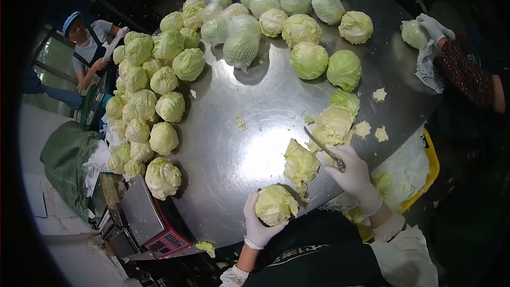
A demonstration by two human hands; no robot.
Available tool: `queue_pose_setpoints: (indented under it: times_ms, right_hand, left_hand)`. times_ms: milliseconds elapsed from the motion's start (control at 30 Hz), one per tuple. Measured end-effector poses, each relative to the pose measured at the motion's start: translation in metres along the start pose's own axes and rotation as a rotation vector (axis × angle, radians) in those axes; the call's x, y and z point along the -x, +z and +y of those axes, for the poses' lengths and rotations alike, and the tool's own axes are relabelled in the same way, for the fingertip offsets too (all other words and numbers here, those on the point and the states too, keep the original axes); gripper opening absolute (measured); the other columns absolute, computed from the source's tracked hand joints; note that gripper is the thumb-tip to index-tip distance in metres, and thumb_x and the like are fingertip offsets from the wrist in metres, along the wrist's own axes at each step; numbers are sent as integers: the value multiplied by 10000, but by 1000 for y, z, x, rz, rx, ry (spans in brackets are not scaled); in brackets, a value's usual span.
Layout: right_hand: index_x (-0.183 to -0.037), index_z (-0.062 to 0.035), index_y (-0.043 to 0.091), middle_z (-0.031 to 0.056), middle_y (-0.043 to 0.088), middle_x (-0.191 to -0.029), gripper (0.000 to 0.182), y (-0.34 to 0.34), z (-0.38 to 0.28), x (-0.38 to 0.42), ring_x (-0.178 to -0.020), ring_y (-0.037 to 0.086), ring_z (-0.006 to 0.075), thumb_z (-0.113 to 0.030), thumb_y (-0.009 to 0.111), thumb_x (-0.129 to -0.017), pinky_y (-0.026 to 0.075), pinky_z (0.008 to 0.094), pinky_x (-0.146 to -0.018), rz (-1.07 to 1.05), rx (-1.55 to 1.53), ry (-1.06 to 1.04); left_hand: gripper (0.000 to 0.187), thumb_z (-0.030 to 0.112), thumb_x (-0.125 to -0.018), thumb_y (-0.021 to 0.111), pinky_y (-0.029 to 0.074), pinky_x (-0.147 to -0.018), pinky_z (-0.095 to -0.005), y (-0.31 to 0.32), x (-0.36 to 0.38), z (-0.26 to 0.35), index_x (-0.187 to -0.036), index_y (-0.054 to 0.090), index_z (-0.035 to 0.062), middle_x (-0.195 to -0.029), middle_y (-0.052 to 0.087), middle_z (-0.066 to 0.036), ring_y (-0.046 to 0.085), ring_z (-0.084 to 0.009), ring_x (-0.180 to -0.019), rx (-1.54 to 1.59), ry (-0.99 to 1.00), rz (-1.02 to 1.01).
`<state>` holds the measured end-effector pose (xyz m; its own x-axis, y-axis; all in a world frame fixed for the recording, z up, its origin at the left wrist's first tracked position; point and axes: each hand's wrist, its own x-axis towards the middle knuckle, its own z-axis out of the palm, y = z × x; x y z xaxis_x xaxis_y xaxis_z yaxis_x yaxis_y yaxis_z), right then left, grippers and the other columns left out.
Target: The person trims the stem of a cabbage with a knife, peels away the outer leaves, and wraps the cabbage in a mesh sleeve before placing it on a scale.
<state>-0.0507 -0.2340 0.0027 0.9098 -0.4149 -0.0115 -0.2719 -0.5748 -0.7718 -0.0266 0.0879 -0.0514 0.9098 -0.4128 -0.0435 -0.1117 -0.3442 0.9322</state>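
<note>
Glossy steel table [255, 101]; matt leafy cabbage [274, 205].

No legible text; scale [159, 231] keypad and apron [313, 255] print too blurred.

The knife [324, 149] handle is hidden in the right hand [353, 172]; the scale [169, 243] keys are too small to read.

Roughly forty cabbages [163, 80] crowd one round metal table [255, 101], about eight of them in net sleeves [241, 34] at the far side. One knife [324, 149], one weighing scale [141, 212] near left, three loose core pieces [379, 94].
</note>
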Motion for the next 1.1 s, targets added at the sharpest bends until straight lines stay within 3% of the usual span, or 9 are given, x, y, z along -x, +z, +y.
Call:
queue_pose_setpoints:
  times_ms: [33,200,333,467,567,667,767,900,1100]
  right_hand:
    - [-1348,-143,601,116,618,-1173,570,-9,-24,2,-955,673,224,-253,799,-825,541,318,-859,-144,-150,98]
    - [-1324,-132,623,119,666,-988,561,16,-55,24,-854,680,235,-306,803,-822,542,331,-775,-599,-243,-145]
    - [-1188,-81,702,115,668,-803,398,45,0,5,-694,649,242,-278,778,-850,535,330,-693,-278,-161,-37]
    - [-1262,-130,664,132,689,-851,433,8,2,-16,-720,674,258,-263,739,-856,546,355,-701,-99,31,126]
    - [-1303,-125,629,121,679,-864,596,3,-36,-1,-704,653,225,-363,811,-789,537,327,-700,-412,-339,16]
    - [-1301,-74,617,83,621,-752,612,18,-51,6,-704,638,161,-395,811,-817,528,298,-683,-645,-198,-104]
    - [-1178,-39,654,97,650,-765,501,29,-40,6,-694,653,202,-376,789,-832,531,317,-675,-754,-254,-9]
    - [-931,2,658,163,681,-754,259,30,-30,13,-657,677,248,-237,710,-843,516,365,-626,-628,-239,-64]
    - [-993,-37,676,141,687,-739,236,25,25,-4,-696,701,242,-207,703,-832,544,369,-669,-229,-203,239]
  left_hand:
    - [1148,278,-566,958,322,-1146,-477,1,-1,3,-1479,322,-6,-1484,379,-242,386,-404,-1356,1,2,0]
    - [1123,270,-571,948,317,-1153,-473,0,-10,19,-1474,334,8,-1473,390,-238,382,-401,-1361,-158,44,-26]
    - [1111,266,-569,945,319,-1149,-477,-7,-7,16,-1468,344,15,-1471,394,-239,384,-400,-1357,-220,78,-19]
    - [1080,262,-571,937,329,-1136,-496,-9,-12,22,-1460,363,44,-1465,400,-243,390,-419,-1341,-277,143,-55]
    - [1035,267,-572,923,341,-1116,-520,-8,-21,44,-1445,398,81,-1460,411,-234,394,-442,-1319,-424,218,-117]
    - [991,268,-565,910,347,-1102,-546,-5,-24,55,-1419,434,101,-1446,430,-219,394,-455,-1308,-543,272,-160]
    - [966,265,-558,905,346,-1099,-562,-7,-20,52,-1397,452,111,-1433,444,-210,394,-463,-1305,-608,313,-164]
    - [946,253,-557,904,347,-1095,-570,-1,-19,55,-1386,464,132,-1432,450,-196,402,-476,-1291,-692,411,-173]
    - [994,247,-605,902,381,-1104,-525,-12,-20,38,-1447,403,77,-1437,465,-184,440,-414,-1320,-419,322,-136]
